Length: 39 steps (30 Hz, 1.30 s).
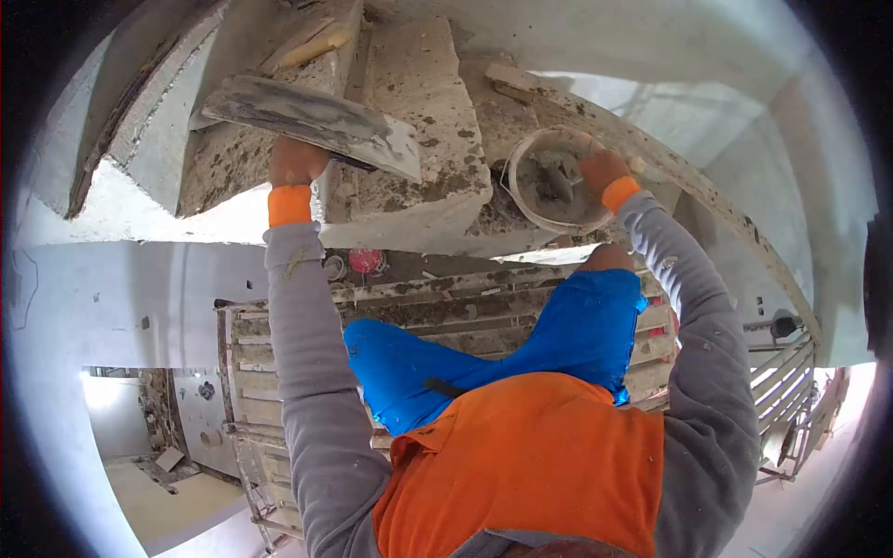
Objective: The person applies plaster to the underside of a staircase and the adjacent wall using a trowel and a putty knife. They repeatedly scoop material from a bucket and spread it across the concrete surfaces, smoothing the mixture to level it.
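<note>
Your left hand (298, 164) grips the float (312, 121): hold it level. Your right hand (605, 171) grips the trowel (561, 183): scoop without scraping the bucket (562, 228).

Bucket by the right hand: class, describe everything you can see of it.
The bucket is round, pale and open-topped, perhaps plastic, with a thin wire handle at its left in the picture. Its inside is smeared grey and holds a grey, mortar-like mix. It rests on a spattered ledge, beside a long plank. A trowel, apparently gripped by the right hand, reaches inside; whether that hand touches the rim is unclear.
</note>
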Tool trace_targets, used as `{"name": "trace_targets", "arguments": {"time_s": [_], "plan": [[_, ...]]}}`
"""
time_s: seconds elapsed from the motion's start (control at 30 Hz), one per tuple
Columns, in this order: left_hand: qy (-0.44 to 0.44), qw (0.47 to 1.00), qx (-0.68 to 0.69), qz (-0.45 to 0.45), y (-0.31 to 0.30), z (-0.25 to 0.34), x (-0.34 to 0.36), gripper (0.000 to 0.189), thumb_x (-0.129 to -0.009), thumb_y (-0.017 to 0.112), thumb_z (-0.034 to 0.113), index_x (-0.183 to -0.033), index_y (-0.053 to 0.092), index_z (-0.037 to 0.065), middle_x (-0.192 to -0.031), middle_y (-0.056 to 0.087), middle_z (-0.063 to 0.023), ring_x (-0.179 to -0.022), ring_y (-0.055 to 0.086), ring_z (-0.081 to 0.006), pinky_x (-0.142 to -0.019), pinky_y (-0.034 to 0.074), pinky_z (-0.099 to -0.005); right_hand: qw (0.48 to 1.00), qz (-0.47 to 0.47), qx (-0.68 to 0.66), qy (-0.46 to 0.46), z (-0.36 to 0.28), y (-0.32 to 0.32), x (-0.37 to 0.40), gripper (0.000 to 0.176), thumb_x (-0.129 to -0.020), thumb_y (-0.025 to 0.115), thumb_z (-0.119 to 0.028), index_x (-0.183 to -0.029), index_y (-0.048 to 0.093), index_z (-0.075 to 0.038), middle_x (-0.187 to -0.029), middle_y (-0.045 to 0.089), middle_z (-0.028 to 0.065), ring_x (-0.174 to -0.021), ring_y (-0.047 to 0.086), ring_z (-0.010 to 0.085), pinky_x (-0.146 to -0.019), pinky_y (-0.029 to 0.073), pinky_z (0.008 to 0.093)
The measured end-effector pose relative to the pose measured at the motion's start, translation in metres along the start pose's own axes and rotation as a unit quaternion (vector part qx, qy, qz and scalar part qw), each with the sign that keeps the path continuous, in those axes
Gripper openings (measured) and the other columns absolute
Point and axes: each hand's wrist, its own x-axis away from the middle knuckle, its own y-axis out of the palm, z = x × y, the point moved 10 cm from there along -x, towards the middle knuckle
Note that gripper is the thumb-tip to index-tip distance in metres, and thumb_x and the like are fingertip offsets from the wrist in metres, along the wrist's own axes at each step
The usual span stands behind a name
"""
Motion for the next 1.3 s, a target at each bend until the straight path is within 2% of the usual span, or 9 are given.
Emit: {"name": "trace_targets", "arguments": {"time_s": [0.1,0.3,0.4,0.6,0.8,0.9,1.1,1.2,1.3], "plan": [[-0.005,0.999,-0.045,0.021,0.001,-0.004,0.000,0.035,-0.084,0.049,0.021,-0.113,0.060,0.006,-0.123,0.056,-0.0141,-0.113,0.050,-0.0353,-0.096,0.040,-0.0403,0.984,-0.084,-0.119,0.104,0.035,-0.018,0.026,0.022,-0.078,0.059,-0.019,-0.096,0.066,-0.008,-0.087,0.067,0.0139,-0.090,0.064,0.0296,-0.075,0.052,0.0411],[0.047,0.992,-0.078,0.084,-0.014,0.014,0.000,0.034,-0.084,0.049,0.021,-0.113,0.060,0.007,-0.122,0.056,-0.0139,-0.113,0.049,-0.0347,-0.096,0.040,-0.0392,0.941,-0.126,-0.280,0.144,0.059,0.017,0.066,0.039,-0.074,0.064,-0.029,-0.111,0.063,-0.014,-0.107,0.063,0.0168,-0.100,0.061,0.0311,-0.085,0.049,0.0435],[0.029,0.996,-0.083,0.005,-0.002,0.008,0.003,0.034,-0.084,0.048,0.020,-0.114,0.060,0.007,-0.121,0.057,-0.0135,-0.112,0.050,-0.0349,-0.096,0.040,-0.0386,0.949,-0.028,-0.281,0.138,0.061,0.016,0.077,0.036,-0.073,0.064,-0.036,-0.105,0.066,-0.019,-0.096,0.065,0.0132,-0.093,0.062,0.0324,-0.080,0.050,0.0433],[0.026,0.998,-0.044,0.029,0.005,0.001,0.001,0.032,-0.085,0.047,0.020,-0.111,0.060,0.005,-0.118,0.059,-0.0135,-0.109,0.051,-0.0348,-0.095,0.040,-0.0385,0.979,-0.116,-0.114,0.120,0.052,0.018,0.061,0.031,-0.073,0.060,-0.023,-0.097,0.065,-0.005,-0.095,0.065,0.0166,-0.088,0.063,0.0335,-0.076,0.051,0.0421],[0.004,0.994,-0.104,-0.017,-0.027,0.038,0.013,0.029,-0.083,0.053,0.018,-0.108,0.062,0.005,-0.113,0.061,-0.0138,-0.104,0.056,-0.0334,-0.086,0.047,-0.0454,0.978,-0.067,-0.153,0.125,0.040,0.007,0.055,0.027,-0.073,0.059,-0.021,-0.094,0.064,-0.004,-0.093,0.065,0.0162,-0.088,0.063,0.0333,-0.076,0.052,0.0429],[0.023,0.993,-0.117,0.018,0.024,-0.028,-0.007,0.037,-0.087,0.049,0.025,-0.118,0.057,0.008,-0.127,0.054,-0.0120,-0.119,0.046,-0.0330,-0.102,0.035,-0.0410,0.974,-0.091,-0.158,0.136,0.041,0.010,0.065,0.030,-0.073,0.060,-0.021,-0.097,0.064,-0.004,-0.095,0.065,0.0149,-0.090,0.063,0.0329,-0.079,0.051,0.0431],[-0.017,0.995,-0.083,-0.045,0.016,-0.013,-0.004,0.040,-0.086,0.049,0.026,-0.122,0.055,0.009,-0.132,0.050,-0.0113,-0.124,0.042,-0.0313,-0.106,0.032,-0.0385,0.975,-0.083,-0.164,0.128,0.027,0.041,0.061,0.036,-0.075,0.062,-0.033,-0.107,0.065,-0.015,-0.098,0.064,0.0148,-0.093,0.062,0.0318,-0.082,0.050,0.0420],[-0.026,0.995,-0.077,-0.063,0.001,0.007,0.001,0.040,-0.087,0.049,0.025,-0.123,0.054,0.009,-0.132,0.050,-0.0110,-0.124,0.043,-0.0312,-0.106,0.032,-0.0389,0.971,0.007,-0.201,0.128,0.029,0.033,0.083,0.036,-0.075,0.066,-0.033,-0.092,0.065,-0.001,-0.092,0.066,0.0185,-0.091,0.063,0.0338,-0.079,0.051,0.0423],[-0.017,0.995,-0.085,-0.058,-0.006,0.014,0.000,0.041,-0.087,0.048,0.025,-0.124,0.054,0.009,-0.133,0.049,-0.0111,-0.123,0.043,-0.0318,-0.106,0.032,-0.0394,0.935,0.006,-0.344,0.086,0.027,0.040,0.104,0.037,-0.076,0.067,-0.037,-0.097,0.065,-0.006,-0.098,0.065,0.0155,-0.091,0.062,0.0336,-0.080,0.049,0.0420]]}}
